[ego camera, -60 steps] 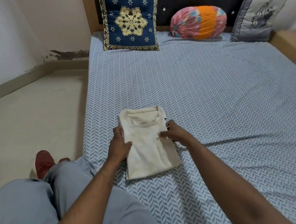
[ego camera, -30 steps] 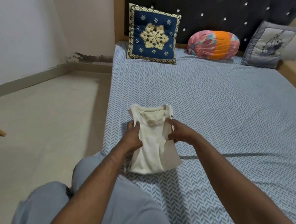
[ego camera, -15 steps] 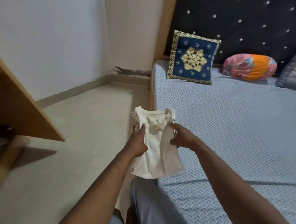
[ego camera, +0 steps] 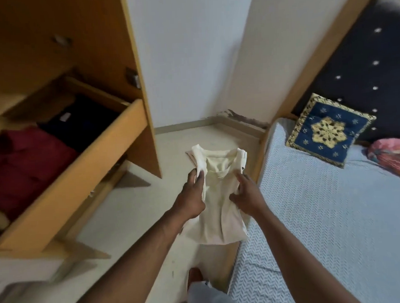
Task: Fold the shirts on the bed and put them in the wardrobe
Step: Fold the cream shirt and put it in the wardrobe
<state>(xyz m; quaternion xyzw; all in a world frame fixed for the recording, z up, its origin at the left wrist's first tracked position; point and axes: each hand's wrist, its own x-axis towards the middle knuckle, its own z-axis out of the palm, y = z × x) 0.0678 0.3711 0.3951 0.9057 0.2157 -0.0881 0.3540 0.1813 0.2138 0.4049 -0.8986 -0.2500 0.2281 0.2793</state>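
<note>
A folded cream shirt (ego camera: 219, 211) hangs in the air above the floor, between the bed and the wardrobe. My left hand (ego camera: 192, 196) grips its left edge near the collar. My right hand (ego camera: 247, 194) holds its right edge. The wooden wardrobe (ego camera: 108, 51) stands at the left with a drawer (ego camera: 78, 175) pulled out. Inside the drawer lie a folded dark red shirt (ego camera: 19, 169) and a folded black garment (ego camera: 84, 121).
The bed (ego camera: 338, 213) with a blue chevron sheet fills the right side. A blue and gold cushion (ego camera: 328, 129) and a pink and orange bolster (ego camera: 396, 153) lean at the dark headboard. Pale floor (ego camera: 132, 216) lies between bed and wardrobe. My feet show at the bottom.
Both hands lifted the folded cream shirt off the bed and carried it left over the floor. The view swung left, bringing the wardrobe and its open drawer into sight.
</note>
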